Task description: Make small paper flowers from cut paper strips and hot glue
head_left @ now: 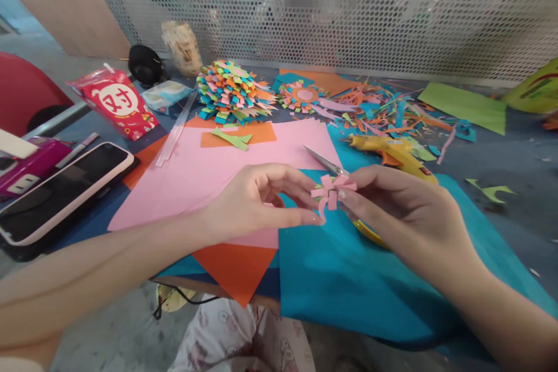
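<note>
Between my two hands is a small pink paper flower with narrow curled petals and a bit of green behind it. My right hand pinches its right side between thumb and fingers. My left hand has its thumb and fingertips on the left petals. Under the flower lies a pair of scissors, blades pointing up and left, its yellow handle partly hidden by my right hand. Blue paper and pink paper spread beneath my hands. A yellow glue gun rests just beyond my right hand.
A multicoloured paper-strip ball and a round paper flower stand at the back, near a heap of paper scraps. On the left are a phone, a red packet and clear glue sticks. A perforated metal screen closes the far side.
</note>
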Demonstrator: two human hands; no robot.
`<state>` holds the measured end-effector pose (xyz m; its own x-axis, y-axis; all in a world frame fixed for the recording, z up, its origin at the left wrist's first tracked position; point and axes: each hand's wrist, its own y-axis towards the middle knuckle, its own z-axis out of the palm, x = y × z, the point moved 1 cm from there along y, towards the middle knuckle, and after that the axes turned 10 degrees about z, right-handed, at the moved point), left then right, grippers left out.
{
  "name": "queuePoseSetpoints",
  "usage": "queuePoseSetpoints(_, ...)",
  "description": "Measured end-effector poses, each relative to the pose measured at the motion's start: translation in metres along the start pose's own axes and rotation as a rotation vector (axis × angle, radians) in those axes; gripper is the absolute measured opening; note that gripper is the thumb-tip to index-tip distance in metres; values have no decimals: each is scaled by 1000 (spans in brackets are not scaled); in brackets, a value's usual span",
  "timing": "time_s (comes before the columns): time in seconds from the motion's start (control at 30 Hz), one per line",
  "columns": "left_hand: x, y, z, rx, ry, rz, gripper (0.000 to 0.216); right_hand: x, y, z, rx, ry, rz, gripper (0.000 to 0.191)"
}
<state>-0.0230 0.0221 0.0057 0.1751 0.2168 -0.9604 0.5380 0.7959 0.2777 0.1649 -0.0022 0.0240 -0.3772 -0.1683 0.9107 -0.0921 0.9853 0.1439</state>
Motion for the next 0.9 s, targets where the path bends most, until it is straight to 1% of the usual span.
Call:
queuePoseSetpoints(0.23,0,0,1,-33,18,-19,23,4,-3,2,8,-82,-28,10)
queuePoseSetpoints(0.33,1,1,2,-59,28,-25,22,3,-4,2,16,-80,-41,9)
queuePoseSetpoints(0.47,1,1,3,-76,13,11,19,3,-5,2,2,-79,-61,8)
queuePoseSetpoints(0.73,0,-1,2,-36,-9,-7,24,6,-4,2,-39,-113,-90,9)
queuePoseSetpoints(0.9,-1,-2,3,-51,-18,-37,25,5,-5,1,-90,-161,-112,9)
